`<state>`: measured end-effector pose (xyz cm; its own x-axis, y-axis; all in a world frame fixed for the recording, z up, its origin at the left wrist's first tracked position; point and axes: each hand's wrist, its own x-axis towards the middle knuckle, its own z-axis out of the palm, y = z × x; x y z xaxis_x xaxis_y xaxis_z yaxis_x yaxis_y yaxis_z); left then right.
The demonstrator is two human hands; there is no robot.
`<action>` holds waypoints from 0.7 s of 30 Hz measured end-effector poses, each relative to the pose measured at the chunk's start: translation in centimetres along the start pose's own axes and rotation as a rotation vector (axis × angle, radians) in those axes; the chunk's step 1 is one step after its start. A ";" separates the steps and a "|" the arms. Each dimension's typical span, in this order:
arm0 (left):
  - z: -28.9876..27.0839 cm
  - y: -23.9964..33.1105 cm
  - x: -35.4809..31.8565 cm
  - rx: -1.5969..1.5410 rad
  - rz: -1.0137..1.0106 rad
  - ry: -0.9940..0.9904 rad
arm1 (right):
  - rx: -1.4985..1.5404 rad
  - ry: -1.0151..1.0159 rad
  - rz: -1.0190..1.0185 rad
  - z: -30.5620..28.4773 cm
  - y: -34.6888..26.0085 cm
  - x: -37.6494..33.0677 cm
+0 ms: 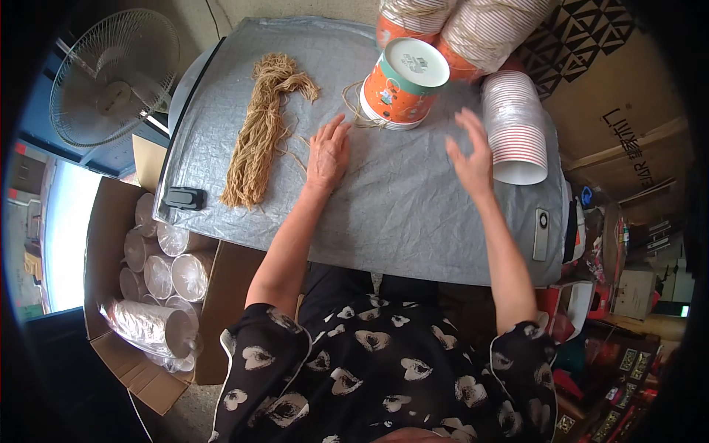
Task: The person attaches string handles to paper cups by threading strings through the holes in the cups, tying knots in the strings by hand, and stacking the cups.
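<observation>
An orange and green paper bucket (399, 96) stands upside down on the grey-covered table (384, 214), its pale base facing up. A loop of twine (352, 103) sticks out at its left side. Close to that loop is my left hand (330, 151), fingers stretched forward and nothing in them. My right hand (473, 155) is held open, thumb and fingers apart, between the bucket and a wrapped stack of paper buckets (517, 133). Neither hand visibly touches the bucket. Left of my left hand lies a long bundle of tan twine strands (255, 140), with a few loose ends trailing beside it.
Taller stacks of twine-topped buckets (487, 33) stand at the far right. A small black object (185, 198) and a silver device (541, 235) lie near the table's front corners. At lower left, a cardboard box (214, 317) holds several wrapped stacks. A fan (114, 92) stands behind, left.
</observation>
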<state>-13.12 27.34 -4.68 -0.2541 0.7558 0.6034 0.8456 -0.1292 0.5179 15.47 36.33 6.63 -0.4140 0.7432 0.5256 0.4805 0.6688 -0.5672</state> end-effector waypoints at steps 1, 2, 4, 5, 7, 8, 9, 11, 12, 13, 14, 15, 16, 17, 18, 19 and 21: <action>0.4 0.3 0.7 -0.089 0.014 0.027 | -0.001 0.024 0.059 -0.5 1.4 -3.3; 1.0 0.7 1.4 -0.090 0.027 0.023 | 0.000 0.046 0.120 -0.6 2.6 -6.4; 2.2 1.1 2.3 -0.295 -0.071 -0.054 | 0.136 0.084 0.326 0.0 2.4 -11.1; 2.8 1.2 2.7 -0.294 -0.065 -0.062 | 0.148 0.098 0.351 0.2 2.6 -13.1; 3.7 1.7 3.4 -0.300 -0.158 -0.155 | 0.190 0.136 0.399 1.0 2.8 -16.6; 4.1 2.2 3.6 -0.302 -0.146 -0.167 | 0.196 0.170 0.373 1.2 3.0 -18.0; 4.1 2.4 3.8 -0.265 -0.184 -0.201 | 0.205 0.201 0.347 1.3 2.6 -18.6; 4.2 2.8 4.0 -0.234 -0.228 -0.210 | 0.198 0.224 0.331 0.9 1.9 -19.4; 4.1 2.7 3.9 -0.229 -0.222 -0.216 | 0.177 0.196 0.326 0.6 1.6 -19.3; 4.0 2.5 3.7 -0.178 -0.127 -0.183 | 0.157 0.166 0.320 0.5 1.4 -19.3; 4.0 2.4 3.6 -0.126 -0.033 -0.150 | 0.181 0.174 0.333 0.6 1.4 -19.3; 4.0 3.2 3.3 -0.096 -0.065 -0.170 | 0.182 0.181 0.338 0.5 1.4 -19.3; 4.2 3.5 3.2 -0.096 -0.060 -0.175 | 0.144 0.169 0.315 0.4 1.5 -19.4; 4.2 4.0 3.3 -0.074 -0.058 -0.182 | 0.105 0.156 0.292 0.2 1.5 -19.4; 4.2 3.8 3.0 -0.044 -0.062 -0.184 | 0.112 0.156 0.290 0.2 1.5 -19.4; 4.1 3.6 2.7 -0.038 -0.061 -0.184 | 0.113 0.155 0.282 0.2 1.5 -19.3; 3.9 3.0 2.4 -0.024 0.010 -0.111 | 0.118 0.159 0.273 0.1 1.3 -19.3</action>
<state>-9.35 31.22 -4.02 -0.1906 0.8209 0.5383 0.8359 -0.1518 0.5275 24.01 22.86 -4.36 -0.1523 0.8892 0.4315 0.4606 0.4501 -0.7650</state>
